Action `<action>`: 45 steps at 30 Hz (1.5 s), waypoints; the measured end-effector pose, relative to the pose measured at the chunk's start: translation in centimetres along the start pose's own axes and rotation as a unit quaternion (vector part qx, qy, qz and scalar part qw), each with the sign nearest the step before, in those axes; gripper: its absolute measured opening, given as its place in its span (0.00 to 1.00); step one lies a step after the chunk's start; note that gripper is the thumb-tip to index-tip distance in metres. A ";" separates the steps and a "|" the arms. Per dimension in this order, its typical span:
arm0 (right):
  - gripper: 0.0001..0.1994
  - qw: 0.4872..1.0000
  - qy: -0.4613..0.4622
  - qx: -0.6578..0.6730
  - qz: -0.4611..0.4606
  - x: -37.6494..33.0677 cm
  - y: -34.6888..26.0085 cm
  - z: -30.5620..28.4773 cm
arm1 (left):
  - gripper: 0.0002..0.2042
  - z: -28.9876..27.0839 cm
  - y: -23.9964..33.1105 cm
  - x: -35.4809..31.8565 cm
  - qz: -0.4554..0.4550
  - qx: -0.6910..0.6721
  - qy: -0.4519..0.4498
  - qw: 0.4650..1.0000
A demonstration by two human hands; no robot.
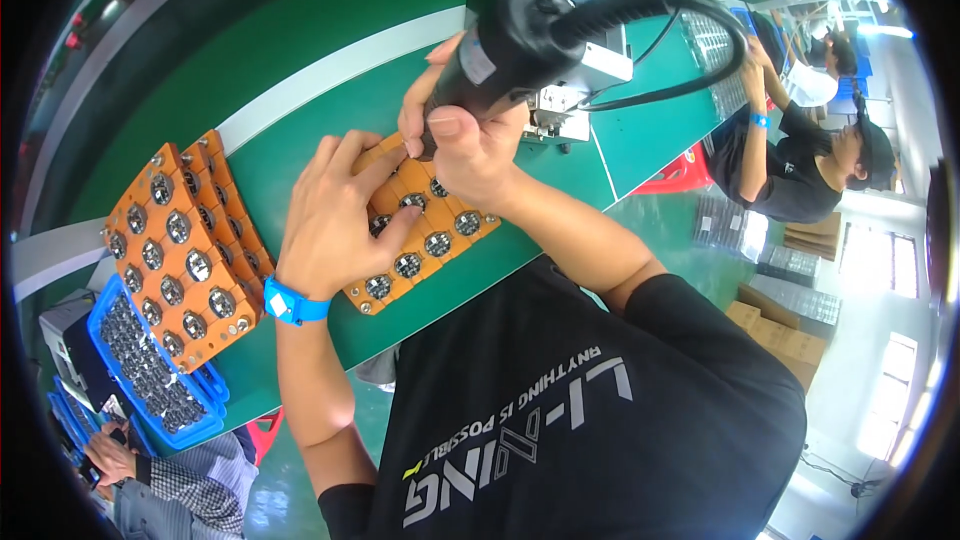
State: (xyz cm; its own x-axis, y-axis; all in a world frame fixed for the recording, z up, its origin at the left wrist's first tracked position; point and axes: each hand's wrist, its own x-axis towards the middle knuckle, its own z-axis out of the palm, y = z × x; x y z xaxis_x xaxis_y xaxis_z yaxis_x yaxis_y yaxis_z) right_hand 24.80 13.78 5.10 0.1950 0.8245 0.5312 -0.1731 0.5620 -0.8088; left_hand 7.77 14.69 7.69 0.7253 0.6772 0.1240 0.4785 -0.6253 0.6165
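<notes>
A black corded electric screwdriver (505, 55) is gripped in my right hand (475, 145), its tip down by an orange fixture plate (412, 237). Rows of small round circuit modules sit in the plate's recesses on the green bench. My left hand (335, 215), with a blue wristband, lies across the plate's left part with its fingers apart. Its index finger reaches close to the screwdriver's tip. The tip itself and several modules are hidden beneath my hands.
On the left, stacked orange plates (222, 338) hold more modules, beside a blue bin (190, 437) full of small parts. A boxy machine (590, 55) stands beyond the screwdriver, whose cable loops right. One co-worker (810, 155) is at right, another person's hand (110, 455) at lower left.
</notes>
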 end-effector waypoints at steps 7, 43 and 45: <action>0.22 0.999 0.017 0.035 0.038 0.6 -0.7 -0.3 | 0.25 -0.7 1.7 -0.9 -0.022 0.009 0.011 1.000; 0.44 0.998 0.054 0.018 -0.005 0.0 -2.7 1.9 | 0.14 0.9 -0.4 -2.8 0.003 0.006 0.084 0.996; 0.41 0.998 0.036 0.054 0.002 -0.1 -1.7 2.8 | 0.15 0.9 -0.7 -3.1 0.000 0.019 0.088 0.996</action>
State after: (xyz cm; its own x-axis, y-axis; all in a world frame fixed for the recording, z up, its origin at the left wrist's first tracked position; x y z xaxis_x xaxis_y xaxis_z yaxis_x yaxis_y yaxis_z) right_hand 22.38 12.91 7.14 0.2625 0.8221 0.5052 -0.2761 0.5656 -0.7771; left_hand 5.60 12.66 6.15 0.6297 0.7319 0.2605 0.4987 -0.6379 0.5868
